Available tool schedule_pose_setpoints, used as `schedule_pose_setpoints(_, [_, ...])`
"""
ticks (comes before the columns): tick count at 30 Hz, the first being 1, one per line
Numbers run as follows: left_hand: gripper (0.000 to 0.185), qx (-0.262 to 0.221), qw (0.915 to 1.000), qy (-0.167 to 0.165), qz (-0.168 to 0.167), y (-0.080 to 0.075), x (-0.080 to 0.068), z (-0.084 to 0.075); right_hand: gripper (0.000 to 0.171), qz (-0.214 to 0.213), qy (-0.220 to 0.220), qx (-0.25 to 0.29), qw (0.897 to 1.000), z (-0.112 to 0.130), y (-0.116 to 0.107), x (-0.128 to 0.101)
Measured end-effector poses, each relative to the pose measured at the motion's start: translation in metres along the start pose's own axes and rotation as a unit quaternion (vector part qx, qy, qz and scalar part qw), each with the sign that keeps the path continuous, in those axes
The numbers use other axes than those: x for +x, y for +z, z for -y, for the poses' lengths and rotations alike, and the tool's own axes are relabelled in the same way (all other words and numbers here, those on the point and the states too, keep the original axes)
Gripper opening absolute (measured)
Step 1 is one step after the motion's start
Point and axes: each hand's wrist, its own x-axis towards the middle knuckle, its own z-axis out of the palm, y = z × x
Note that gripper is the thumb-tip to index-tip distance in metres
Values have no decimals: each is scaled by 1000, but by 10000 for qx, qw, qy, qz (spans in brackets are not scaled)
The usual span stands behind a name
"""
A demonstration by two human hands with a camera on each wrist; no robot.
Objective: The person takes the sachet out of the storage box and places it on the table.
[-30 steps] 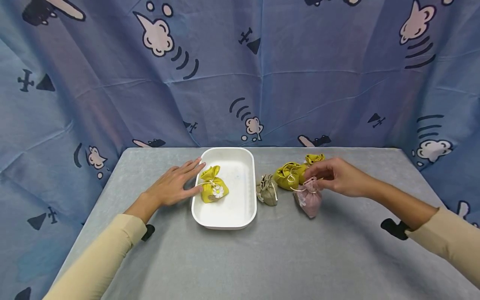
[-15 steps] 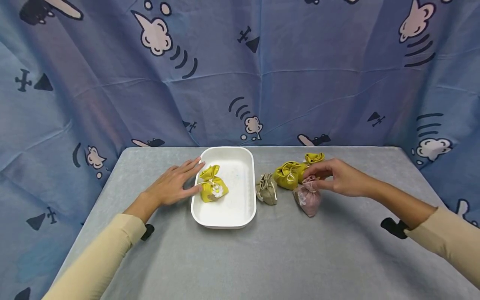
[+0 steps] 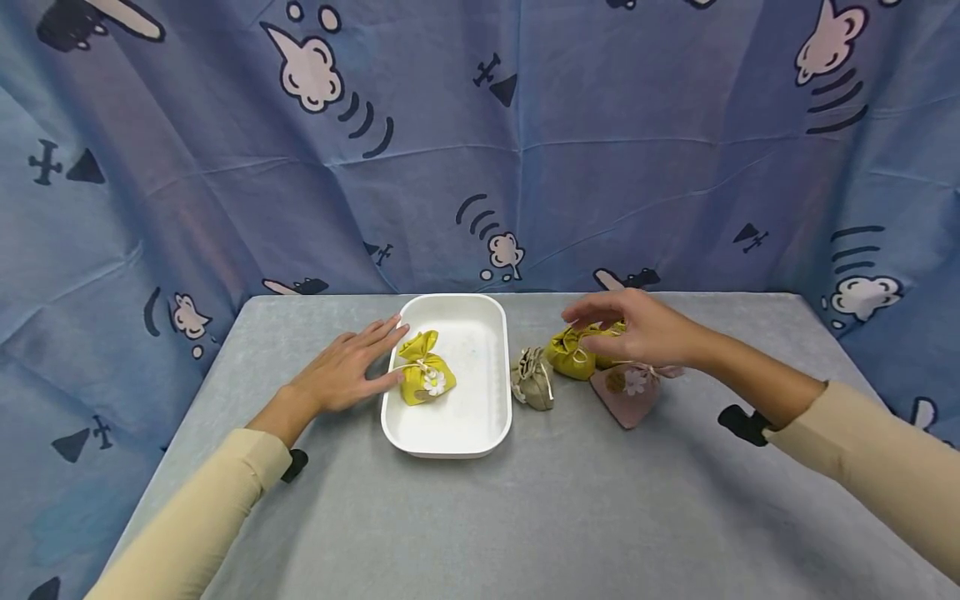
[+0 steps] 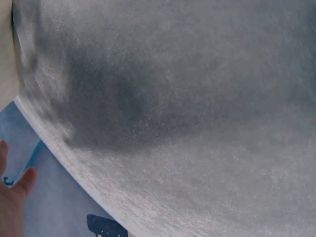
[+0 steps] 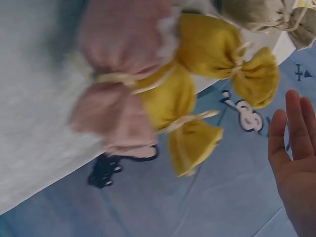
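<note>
Yellow pouch (image 3: 573, 352) under spread right hand (image 3: 637, 329), left hand (image 3: 347, 371) flat at tray (image 3: 448, 440) edge

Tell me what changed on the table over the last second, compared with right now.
The right hand let go of the pink pouch, which now lies flat with its flower up. The hand moved back and left, fingers open above the yellow pouches. The left hand stayed flat beside the white tray; the yellow pouch in the tray and the beige pouch did not move.

Matt woven-cloth pouches (image 3: 573, 352) tied with cord, a smooth, slightly glossy plastic-looking white tray (image 3: 491, 317), matt grey felt-like tablecloth (image 3: 525, 517).
</note>
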Motion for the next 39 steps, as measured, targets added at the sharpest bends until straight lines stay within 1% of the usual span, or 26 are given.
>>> schedule_pose_setpoints(2, [78,5,10000,-1,1,0,0,0,42,13,-20,182,9998,5,3,8])
schedule_pose_setpoints(5, [78,23,10000,6,11,-1,0,0,53,53,8,416,9991,11,10,18])
schedule_pose_setpoints(8, [79,25,10000,-19,39,-1,0,0,63,47,-14,534,9986,17,19,27])
schedule_pose_setpoints(10, [79,12,10000,-47,62,0,0,0,67,50,35,555,9984,20,24,32])
schedule_pose_setpoints(15, [78,-19,10000,-28,39,0,0,0,68,-22,-97,611,9981,24,37,42])
schedule_pose_setpoints(19, [78,-15,10000,-33,29,0,0,0,67,-67,-143,827,9964,25,48,51])
schedule_pose_setpoints(28, [78,-15,10000,7,-6,0,-1,1,66,-175,-98,1065,9941,30,70,69])
schedule_pose_setpoints(36, [77,-35,10000,8,8,-2,-2,-1,63,-141,-67,844,9963,42,88,84])
schedule_pose_setpoints(39, [77,-30,10000,-10,39,-2,-1,-1,63,-83,-113,852,9963,46,95,91])
